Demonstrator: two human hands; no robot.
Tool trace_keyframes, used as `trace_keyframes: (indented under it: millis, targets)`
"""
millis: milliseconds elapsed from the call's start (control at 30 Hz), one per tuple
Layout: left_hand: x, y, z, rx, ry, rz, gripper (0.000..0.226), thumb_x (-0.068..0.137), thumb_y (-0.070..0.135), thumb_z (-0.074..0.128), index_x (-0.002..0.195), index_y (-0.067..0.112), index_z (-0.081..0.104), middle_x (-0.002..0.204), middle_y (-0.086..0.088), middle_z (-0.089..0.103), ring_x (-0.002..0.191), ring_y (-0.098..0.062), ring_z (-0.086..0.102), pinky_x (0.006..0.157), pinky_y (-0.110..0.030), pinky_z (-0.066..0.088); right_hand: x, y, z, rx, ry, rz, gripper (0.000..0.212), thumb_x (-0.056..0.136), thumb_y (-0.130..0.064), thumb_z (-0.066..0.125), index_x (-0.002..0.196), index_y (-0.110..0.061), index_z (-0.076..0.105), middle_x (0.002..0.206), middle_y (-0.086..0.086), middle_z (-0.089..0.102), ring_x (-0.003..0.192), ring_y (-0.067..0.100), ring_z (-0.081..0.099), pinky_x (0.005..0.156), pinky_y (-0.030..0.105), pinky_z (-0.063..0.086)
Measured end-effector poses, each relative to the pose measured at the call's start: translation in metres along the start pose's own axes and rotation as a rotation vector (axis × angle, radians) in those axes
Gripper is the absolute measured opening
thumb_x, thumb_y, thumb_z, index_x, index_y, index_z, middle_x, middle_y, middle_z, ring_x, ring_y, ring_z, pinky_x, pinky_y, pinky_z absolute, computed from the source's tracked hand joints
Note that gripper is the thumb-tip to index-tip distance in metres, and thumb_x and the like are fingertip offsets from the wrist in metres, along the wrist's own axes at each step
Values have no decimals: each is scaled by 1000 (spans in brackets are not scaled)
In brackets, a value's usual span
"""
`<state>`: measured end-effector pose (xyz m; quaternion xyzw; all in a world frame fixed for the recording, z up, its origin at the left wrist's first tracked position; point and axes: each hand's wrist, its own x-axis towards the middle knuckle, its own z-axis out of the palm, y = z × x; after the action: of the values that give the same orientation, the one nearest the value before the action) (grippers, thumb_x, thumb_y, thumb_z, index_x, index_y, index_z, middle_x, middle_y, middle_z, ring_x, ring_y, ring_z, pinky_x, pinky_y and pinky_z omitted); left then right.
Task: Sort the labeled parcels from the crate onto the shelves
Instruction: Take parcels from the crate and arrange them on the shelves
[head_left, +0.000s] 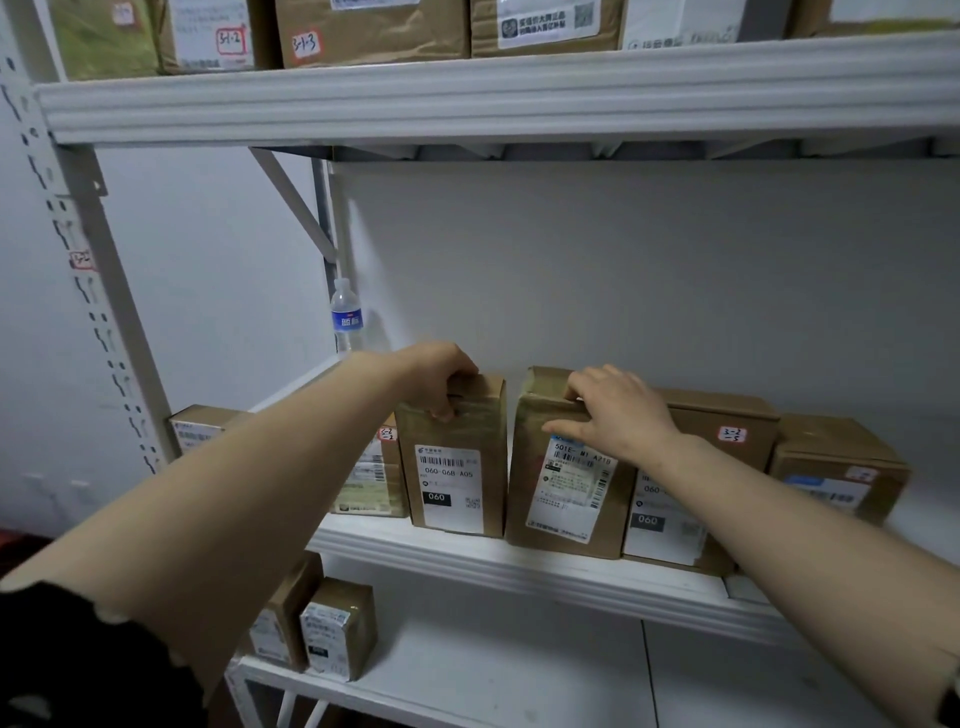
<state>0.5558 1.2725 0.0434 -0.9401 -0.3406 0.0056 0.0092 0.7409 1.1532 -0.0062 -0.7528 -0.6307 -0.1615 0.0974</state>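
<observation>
Two upright brown parcels stand side by side on the middle shelf (519, 564). My left hand (436, 376) grips the top of the left parcel (457, 467), which bears a white label reading 060. My right hand (615, 410) rests over the top front edge of the right parcel (566, 499), fingers curled on its top and thumb across its label. A narrow gap separates the two parcels. The crate is out of view.
More labeled parcels stand right of my right hand (727, 431) (836, 467) and behind my left arm (371, 478). A water bottle (347, 317) stands at the shelf's back left. The upper shelf (467, 93) holds several boxes; two small parcels (337, 629) sit on the lower shelf.
</observation>
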Motion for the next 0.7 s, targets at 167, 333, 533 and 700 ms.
trace_keyframes:
  millis: [167,333,533,700]
  targets:
    - [4,1,4,-11,14,35,61,86,11,66,142,13,42,136,-6,52,123,-25,49,101,-33,38,1,0,4,-42,12,-19,62,79,-71,50,117,-22,53,120,-2,55,113,17,49,100,34,38]
    - [7,-1,6,-19,32,31,56,86,9,65,138,10,47,134,-8,54,120,-26,50,99,-33,40,1,-3,7,-42,23,-12,65,79,-71,50,122,-22,50,124,-2,54,116,17,48,101,35,38]
    - [1,2,9,-54,47,-34,73,86,10,66,148,12,29,146,-7,42,133,-25,40,106,-31,33,-3,-5,8,-46,37,-10,68,79,-71,52,126,-22,48,127,-2,52,119,17,47,103,35,36]
    - [-12,10,9,-82,56,-75,72,86,6,63,148,12,27,146,-8,42,133,-25,40,106,-32,33,-10,-6,5,-39,48,-30,77,77,-72,53,133,-21,42,135,0,46,127,19,41,110,37,28]
